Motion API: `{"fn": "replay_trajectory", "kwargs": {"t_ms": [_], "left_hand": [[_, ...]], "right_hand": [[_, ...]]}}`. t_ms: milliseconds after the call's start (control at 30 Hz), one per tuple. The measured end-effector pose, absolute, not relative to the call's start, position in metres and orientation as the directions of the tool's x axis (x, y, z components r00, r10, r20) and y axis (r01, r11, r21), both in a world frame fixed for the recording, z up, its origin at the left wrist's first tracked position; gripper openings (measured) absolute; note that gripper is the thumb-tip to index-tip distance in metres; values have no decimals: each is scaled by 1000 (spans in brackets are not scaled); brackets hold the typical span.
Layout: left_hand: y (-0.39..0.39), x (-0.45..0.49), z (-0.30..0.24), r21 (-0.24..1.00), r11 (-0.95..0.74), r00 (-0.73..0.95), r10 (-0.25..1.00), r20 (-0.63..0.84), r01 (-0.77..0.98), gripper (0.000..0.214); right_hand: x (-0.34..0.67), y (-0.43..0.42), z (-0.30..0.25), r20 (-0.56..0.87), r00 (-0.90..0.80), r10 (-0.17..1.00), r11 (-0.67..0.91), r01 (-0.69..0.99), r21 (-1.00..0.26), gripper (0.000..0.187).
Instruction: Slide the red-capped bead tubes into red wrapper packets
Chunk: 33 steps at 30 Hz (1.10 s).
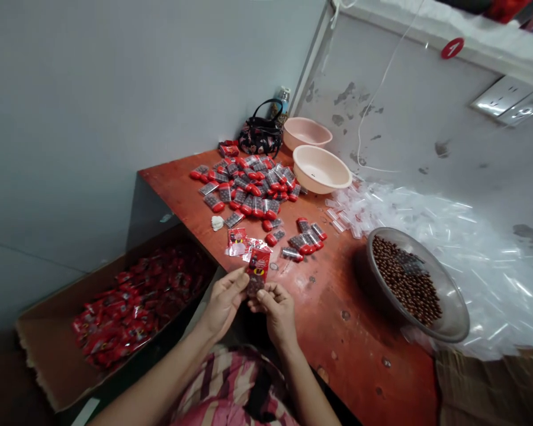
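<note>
Observed red packet point(258, 266) pinched at lower end by left hand point(224, 299) and right hand point(278, 307), fingers closed on it, both equally near, long axis pointing away from body, above near edge of table point(337, 307).

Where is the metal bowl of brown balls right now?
In the head view, the metal bowl sits on the right of the red table, against the heap of clear plastic bags.
</note>
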<state>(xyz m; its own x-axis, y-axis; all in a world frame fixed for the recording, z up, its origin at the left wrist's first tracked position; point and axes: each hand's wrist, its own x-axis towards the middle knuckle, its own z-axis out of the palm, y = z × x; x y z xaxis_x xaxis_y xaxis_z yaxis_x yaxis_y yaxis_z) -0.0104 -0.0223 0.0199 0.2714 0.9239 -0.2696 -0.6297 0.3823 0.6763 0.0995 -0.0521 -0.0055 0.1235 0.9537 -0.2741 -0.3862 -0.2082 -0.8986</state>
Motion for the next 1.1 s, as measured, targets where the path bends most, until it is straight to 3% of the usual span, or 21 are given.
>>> {"fn": "replay_trajectory", "kwargs": {"t_ms": [433, 667, 900, 1100], "left_hand": [[-23, 8, 8, 727, 377, 202, 926, -320, -574, 19], [-20, 4, 5, 662, 420, 268, 907, -325, -621, 21], [-27, 12, -2, 714, 412, 218, 910, -352, -566, 19], [-26, 5, -3, 610, 441, 257, 893, -368, -658, 15]], "right_hand": [[104, -52, -8, -261, 234, 937, -127, -469, -874, 16], [106, -57, -4, -251, 204, 946, -184, -298, -937, 15], [103, -53, -10, -262, 250, 932, -125, -459, -880, 17], [95, -37, -13, -316, 149, 937, -202, -508, -837, 21]]}}
